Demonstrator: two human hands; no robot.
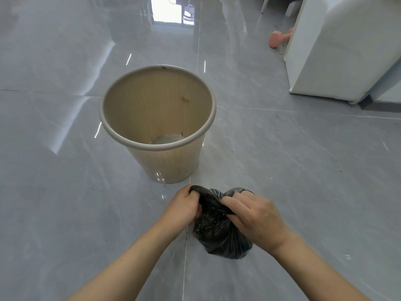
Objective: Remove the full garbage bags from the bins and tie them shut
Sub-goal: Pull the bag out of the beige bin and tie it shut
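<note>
Bag [219,231] sits on floor [65,192] at 6 o'clock of bin [158,122]; left hand [184,206] and right hand [253,216] each pinch gathered plastic; cross the ends, pull evenly, cinch low.

Two bare forearms are extended forward and downward from the lower edge of the view, converging toward the middle. The left hand [183,206] is curled into a fist, knuckles up, with gathered black plastic clenched inside it. The right hand [252,216] is held just beside it, back of the hand upward, its fingers [230,203] bent and pinched on the same black bag [217,231], both wrists kept fairly straight.
</note>
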